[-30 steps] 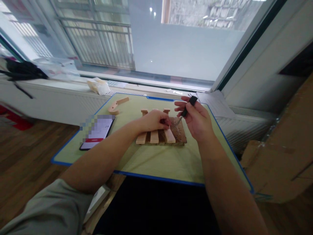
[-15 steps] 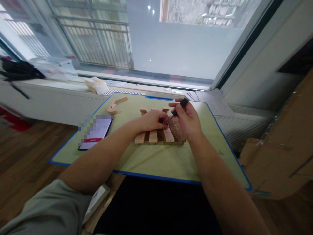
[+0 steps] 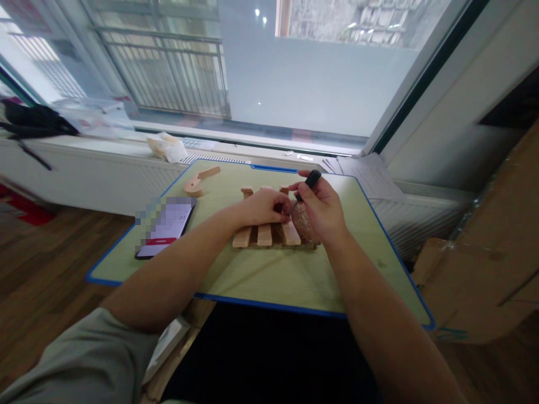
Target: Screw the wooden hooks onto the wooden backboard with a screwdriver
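My right hand (image 3: 325,206) grips the black handle of a screwdriver (image 3: 313,179), its shaft slanting down to the left. The tip of the shaft meets the fingertips of my left hand (image 3: 267,206), which is closed in a pinch; whatever is between those fingers is too small to make out. Beneath my left hand lie several light wooden slats (image 3: 264,234), set side by side with gaps. Their middle is hidden by the hand. A brown, shiny wrapped piece (image 3: 304,224) sits just right of the slats, partly behind my right hand.
The pieces rest on a pale green table (image 3: 269,280) with a blue edge. At its left are a phone-like tablet (image 3: 172,224) and a curved wooden piece (image 3: 196,184). A crumpled packet (image 3: 166,147) lies on the sill. Cardboard (image 3: 484,269) stands at the right.
My right hand and the screwdriver handle have shifted slightly left and down, and the shaft stands a little steeper. My left hand has barely moved.
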Action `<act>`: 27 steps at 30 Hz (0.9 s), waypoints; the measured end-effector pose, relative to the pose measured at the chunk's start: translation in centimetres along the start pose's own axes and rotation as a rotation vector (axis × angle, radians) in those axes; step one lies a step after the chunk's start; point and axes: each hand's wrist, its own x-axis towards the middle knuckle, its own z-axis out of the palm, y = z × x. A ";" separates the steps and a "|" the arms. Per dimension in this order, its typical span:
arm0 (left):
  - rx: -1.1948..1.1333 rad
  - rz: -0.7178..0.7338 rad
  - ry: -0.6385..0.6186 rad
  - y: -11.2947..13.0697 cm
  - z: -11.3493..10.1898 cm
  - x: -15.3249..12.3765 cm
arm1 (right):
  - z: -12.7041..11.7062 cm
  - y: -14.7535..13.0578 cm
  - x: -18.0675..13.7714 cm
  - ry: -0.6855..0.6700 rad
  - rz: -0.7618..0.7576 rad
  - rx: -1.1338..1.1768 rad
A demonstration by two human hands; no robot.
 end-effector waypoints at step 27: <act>-0.089 0.036 0.344 0.4 0.1 -0.1 | -0.3 -0.2 0.2 0.007 -0.075 -0.067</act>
